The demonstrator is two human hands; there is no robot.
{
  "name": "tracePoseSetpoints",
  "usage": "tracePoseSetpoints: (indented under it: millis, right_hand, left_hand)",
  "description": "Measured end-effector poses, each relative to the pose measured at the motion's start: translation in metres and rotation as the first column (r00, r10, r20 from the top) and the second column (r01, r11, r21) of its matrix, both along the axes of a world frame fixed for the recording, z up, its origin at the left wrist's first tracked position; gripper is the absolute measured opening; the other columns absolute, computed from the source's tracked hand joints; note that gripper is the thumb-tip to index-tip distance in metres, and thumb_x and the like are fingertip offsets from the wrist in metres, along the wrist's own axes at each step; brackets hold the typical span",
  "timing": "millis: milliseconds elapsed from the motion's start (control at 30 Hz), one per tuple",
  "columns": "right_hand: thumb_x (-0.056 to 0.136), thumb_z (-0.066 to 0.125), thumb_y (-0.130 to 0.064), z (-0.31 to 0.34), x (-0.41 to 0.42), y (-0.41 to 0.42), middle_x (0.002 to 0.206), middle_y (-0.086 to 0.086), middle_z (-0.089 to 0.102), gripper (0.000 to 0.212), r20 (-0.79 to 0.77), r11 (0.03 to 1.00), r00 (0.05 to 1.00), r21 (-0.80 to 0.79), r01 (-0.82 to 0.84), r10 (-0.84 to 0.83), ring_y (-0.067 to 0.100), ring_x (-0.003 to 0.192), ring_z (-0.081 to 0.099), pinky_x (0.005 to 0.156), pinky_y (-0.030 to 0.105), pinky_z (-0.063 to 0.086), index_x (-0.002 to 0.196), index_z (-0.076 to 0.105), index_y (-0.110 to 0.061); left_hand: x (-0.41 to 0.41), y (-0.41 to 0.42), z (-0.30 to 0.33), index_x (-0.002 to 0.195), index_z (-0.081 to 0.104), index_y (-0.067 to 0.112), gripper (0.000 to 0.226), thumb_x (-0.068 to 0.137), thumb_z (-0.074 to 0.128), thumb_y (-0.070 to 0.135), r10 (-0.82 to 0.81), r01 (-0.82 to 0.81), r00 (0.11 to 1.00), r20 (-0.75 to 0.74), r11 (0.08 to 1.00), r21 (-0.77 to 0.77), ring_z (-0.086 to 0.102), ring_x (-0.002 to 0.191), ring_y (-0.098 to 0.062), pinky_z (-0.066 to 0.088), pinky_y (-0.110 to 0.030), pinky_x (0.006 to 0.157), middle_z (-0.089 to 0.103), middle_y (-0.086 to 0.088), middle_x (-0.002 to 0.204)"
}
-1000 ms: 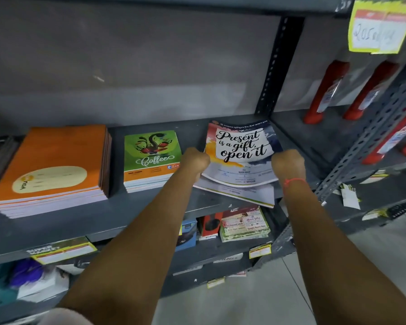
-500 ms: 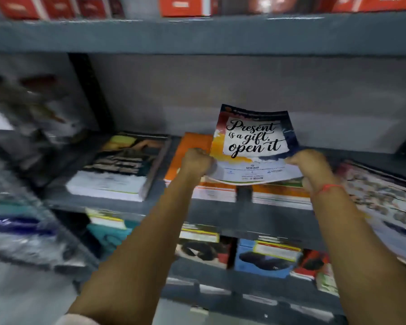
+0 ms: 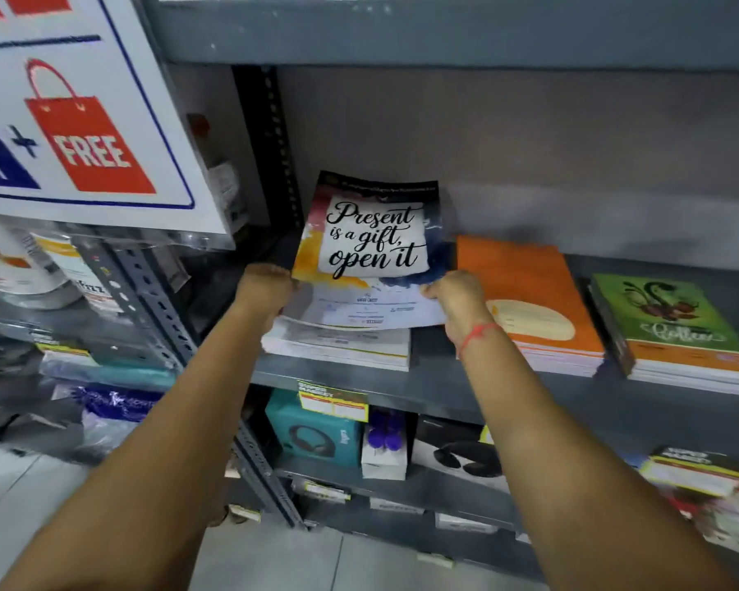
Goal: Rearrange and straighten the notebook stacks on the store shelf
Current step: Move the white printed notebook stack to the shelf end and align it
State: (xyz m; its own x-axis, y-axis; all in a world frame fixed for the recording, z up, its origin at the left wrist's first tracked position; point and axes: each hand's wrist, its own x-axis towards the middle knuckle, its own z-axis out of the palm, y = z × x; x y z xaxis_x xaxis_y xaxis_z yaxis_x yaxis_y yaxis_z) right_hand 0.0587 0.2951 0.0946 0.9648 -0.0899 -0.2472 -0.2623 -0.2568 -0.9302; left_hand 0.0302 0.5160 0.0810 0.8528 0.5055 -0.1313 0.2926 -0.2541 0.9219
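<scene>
A notebook with "Present is a gift, open it" point(image 3: 374, 236) on its cover is held tilted above a low stack of white-edged notebooks point(image 3: 338, 345) at the left end of the grey shelf point(image 3: 436, 390). My left hand point(image 3: 265, 287) grips its lower left corner and my right hand point(image 3: 455, 292) grips its lower right corner. An orange notebook stack point(image 3: 525, 300) lies just right of it. A green "Coffee" notebook stack point(image 3: 675, 330) lies further right.
A perforated upright post point(image 3: 269, 134) bounds the shelf on the left. A white "FREE" sign point(image 3: 82, 121) hangs at the upper left over jars. The shelf below holds a teal headphone box point(image 3: 316, 432), other boxes and yellow price tags.
Both hands have carried the "Present is a gift" notebook from the right end of the shelf leftward past the green and orange stacks. It now hangs over the leftmost stack.
</scene>
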Motion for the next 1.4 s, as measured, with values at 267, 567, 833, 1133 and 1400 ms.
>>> tracePoseSetpoints:
  millis: [267, 567, 833, 1133, 1400]
  right_hand:
    - [0.081, 0.063, 0.001, -0.027, 0.001, 0.034, 0.124, 0.027, 0.059, 0.033, -0.037, 0.993, 0.999, -0.115, 0.030, -0.035, 0.031, 0.109, 0.059, 0.083, 0.033, 0.047, 0.110, 0.056, 0.015]
    - [0.081, 0.064, -0.002, -0.046, -0.010, 0.040, 0.089, 0.008, 0.053, 0.007, -0.053, 0.995, 0.994, -0.019, 0.098, -0.099, 0.021, 0.088, 0.050, 0.071, 0.023, 0.038, 0.085, 0.060, 0.002]
    - [0.080, 0.067, -0.017, -0.065, -0.014, 0.042, 0.067, 0.004, 0.049, 0.034, 0.036, 0.993, 0.998, -0.103, 0.063, -0.059, 0.020, 0.064, 0.046, 0.048, 0.022, 0.030, 0.057, 0.043, -0.012]
    - [0.083, 0.064, -0.021, -0.065, -0.027, 0.044, 0.126, 0.017, 0.048, 0.043, 0.131, 0.955, 0.991, -0.289, 0.063, -0.025, 0.035, 0.109, 0.054, 0.088, 0.038, 0.046, 0.118, 0.045, -0.005]
    - [0.087, 0.050, -0.013, -0.032, -0.031, -0.012, 0.119, 0.014, 0.060, 0.027, 0.379, 0.894, 0.919, -0.368, 0.256, -0.107, 0.035, 0.104, 0.059, 0.078, 0.035, 0.047, 0.113, 0.058, -0.012]
  left_hand:
    - [0.008, 0.039, -0.036, 0.112, 0.062, -0.003, 0.030, 0.084, 0.052, -0.001, -0.022, 0.030, 0.991, -0.134, 0.998, 0.059, 0.047, 0.060, -0.014, 0.040, -0.018, 0.057, 0.056, 0.000, 0.070]
    - [0.009, 0.027, -0.040, 0.114, 0.059, -0.008, 0.032, 0.089, 0.045, 0.005, 0.041, -0.004, 0.984, -0.176, 0.978, 0.210, 0.055, 0.116, -0.042, 0.032, -0.019, 0.053, 0.060, -0.028, 0.123]
    - [0.000, 0.025, -0.028, 0.112, 0.058, -0.008, 0.030, 0.094, 0.040, 0.008, 0.069, 0.032, 0.952, -0.298, 0.947, 0.321, 0.055, 0.117, -0.038, 0.045, -0.037, 0.095, 0.059, -0.027, 0.124]
    - [-0.007, 0.020, -0.037, 0.105, 0.062, 0.005, 0.026, 0.092, 0.041, 0.011, 0.178, -0.078, 0.962, -0.209, 0.907, 0.414, 0.057, 0.110, -0.041, 0.047, -0.038, 0.077, 0.061, -0.023, 0.119]
    - [0.001, -0.061, -0.013, 0.104, 0.063, 0.000, 0.028, 0.089, 0.042, 0.009, 0.103, -0.129, 0.992, 0.079, 0.838, 0.530, 0.049, 0.113, -0.042, 0.045, -0.045, 0.091, 0.052, -0.025, 0.124]
